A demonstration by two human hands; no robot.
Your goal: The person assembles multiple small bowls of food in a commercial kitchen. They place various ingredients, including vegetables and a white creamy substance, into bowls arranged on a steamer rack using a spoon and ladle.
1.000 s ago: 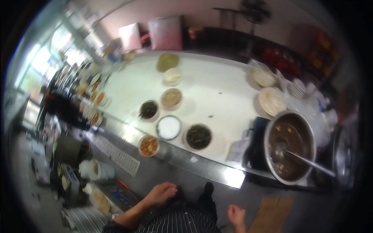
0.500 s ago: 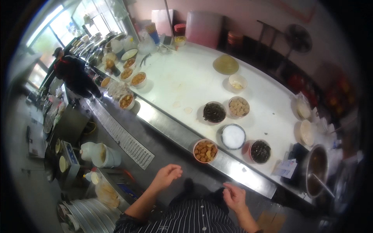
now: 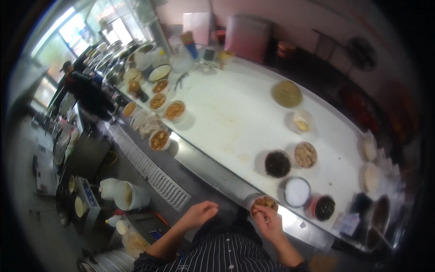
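Above the bowl of brown chunks at the counter's near edge, my right hand is open, fingers loosely bent. Its fingertips overlap the bowl's near side in view; whether they touch the food I cannot tell. My left hand hovers apart, left of that bowl, loosely open and holding nothing visible. Behind the brown chunks stand a bowl of white granules, a bowl of dark pieces and a bowl of pale round pieces. Another tub of dark pieces is to the right.
The white counter stretches away to the far left. Several food tubs, including one of orange-brown food, crowd its left edge. A metal pot stands at the right. A person works far left, beyond the floor grate. White buckets stand lower left.
My right hand has moved up to the bowl of brown chunks, its fingertips now overlapping it. My left hand has shifted slightly right. The view has turned, shifting the counter and bowls right and down.
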